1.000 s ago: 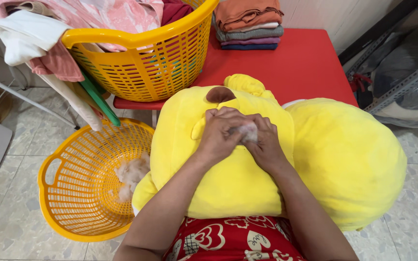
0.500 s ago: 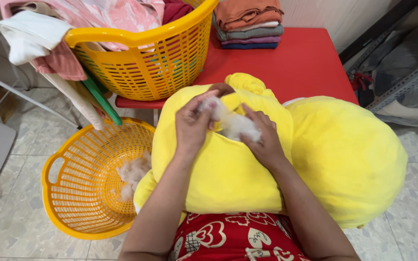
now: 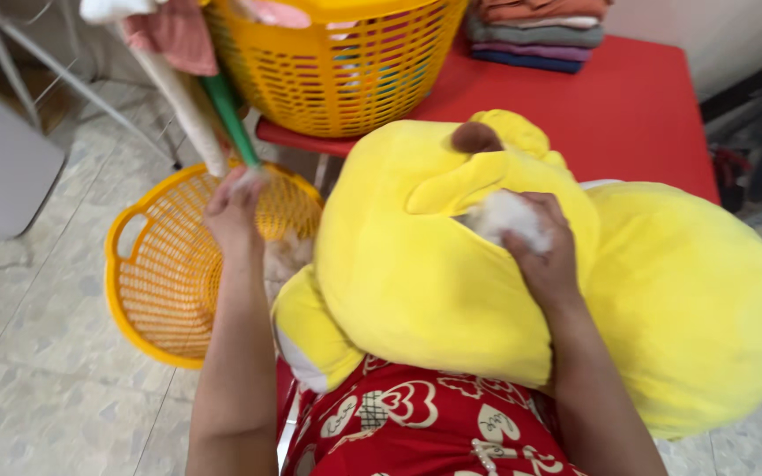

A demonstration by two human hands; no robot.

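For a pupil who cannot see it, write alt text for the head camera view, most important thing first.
A person's right hand grips white stuffing at an opening in a big yellow plush toy on their lap. Their left hand reaches over an orange basket on the floor. Behind stand a red table, a fuller yellow basket and folded clothes.

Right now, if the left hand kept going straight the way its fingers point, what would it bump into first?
The left hand hangs over the round orange basket on the floor, fingers pointing up and away. Going straight on, it would probably meet the green stick just beyond its fingertips, though depth is hard to judge here.
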